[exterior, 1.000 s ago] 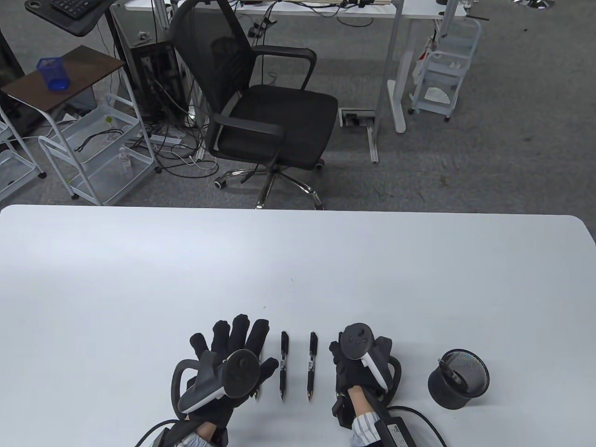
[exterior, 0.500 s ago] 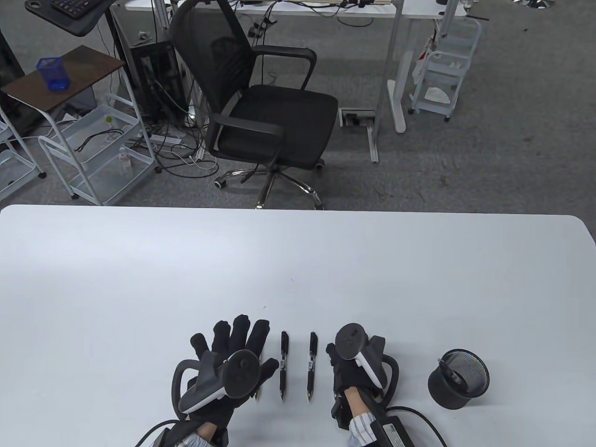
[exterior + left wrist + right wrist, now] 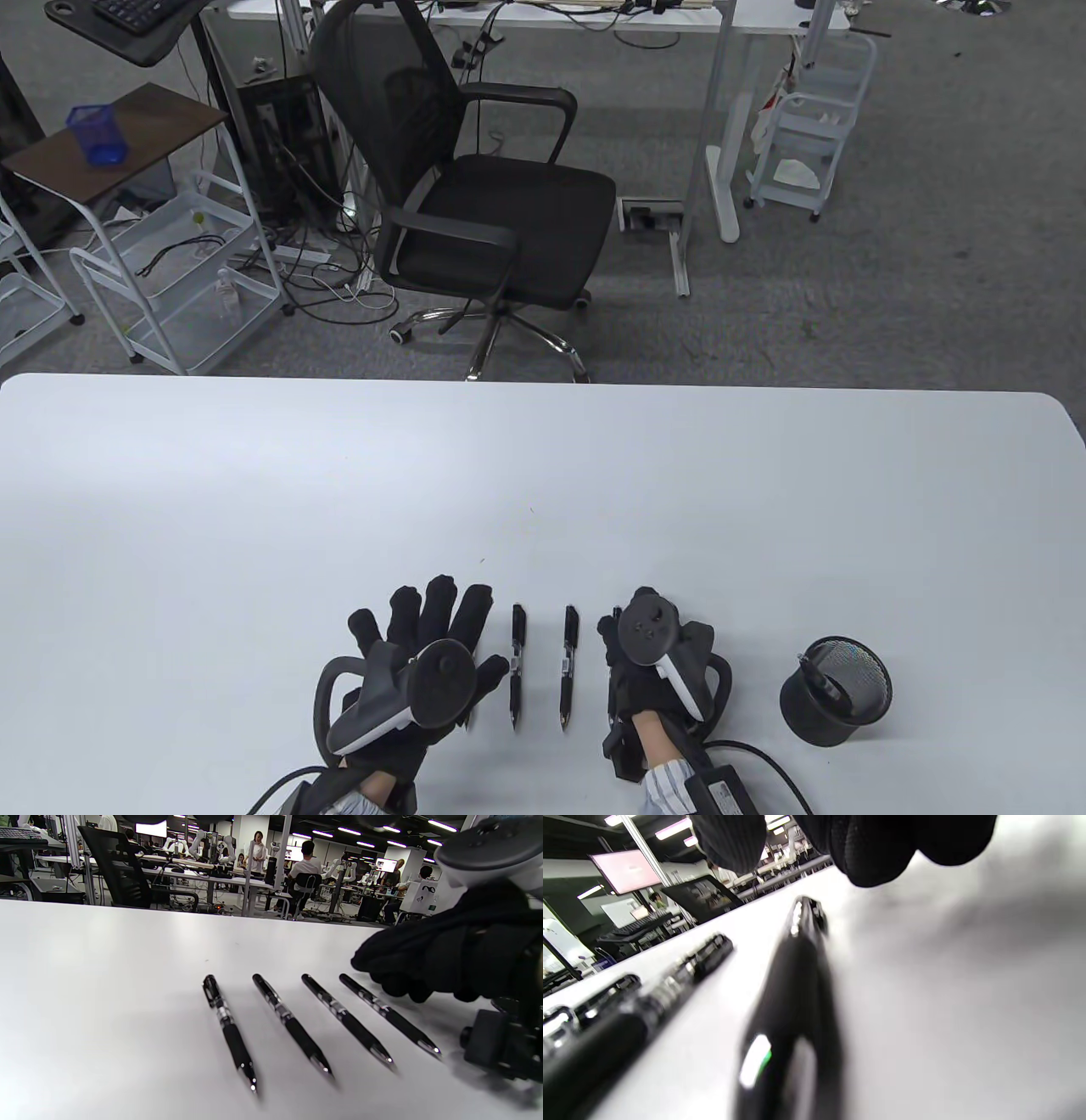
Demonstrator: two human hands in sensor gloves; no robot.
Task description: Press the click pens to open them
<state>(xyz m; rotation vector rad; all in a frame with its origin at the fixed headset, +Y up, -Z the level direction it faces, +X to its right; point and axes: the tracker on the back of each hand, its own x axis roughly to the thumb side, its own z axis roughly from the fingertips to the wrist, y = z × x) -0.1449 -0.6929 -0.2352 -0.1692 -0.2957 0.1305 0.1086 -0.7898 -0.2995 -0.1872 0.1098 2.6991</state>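
Open-plan robotics lab, desk rows [image 3: 220, 874], robot arms [image 3: 199, 844], monitors [image 3: 151, 828], seated staff [image 3: 306, 868], office chair [image 3: 475, 187]

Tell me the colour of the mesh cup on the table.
Black mesh cup; table view shows it best.

Even bright overhead light; soft shadows; right wrist view close-up blurred.

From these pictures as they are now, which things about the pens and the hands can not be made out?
- Fourth pen: hidden under the right hand in the table view.
- First pen: covered by the left hand in the table view; only a tip shows.
- Whether the right hand touches the fourth pen: unclear in the left wrist view; the right wrist view is blurred.
- Pen in the mesh pen cup: the cup wall hides its lower part.
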